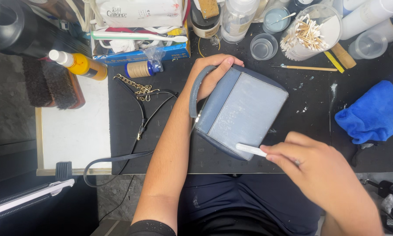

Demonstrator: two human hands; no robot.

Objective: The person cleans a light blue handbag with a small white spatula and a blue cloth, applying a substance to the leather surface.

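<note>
Handbag (244, 114), blue, looks light w/ soft semi-stiff sides & scuffable front; left hand (212, 75) grips its top edge by handle, right hand (312, 168) pinches white stick (251, 150) at bag's lower corner

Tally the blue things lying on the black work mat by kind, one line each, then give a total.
Blue handbag, steadied by the left hand while the right hand holds a white stick to it: 1
Blue cloth: 1
Thread spool with blue ends: 1
Flat blue box at the mat's back edge: 1
Total: 4
</note>
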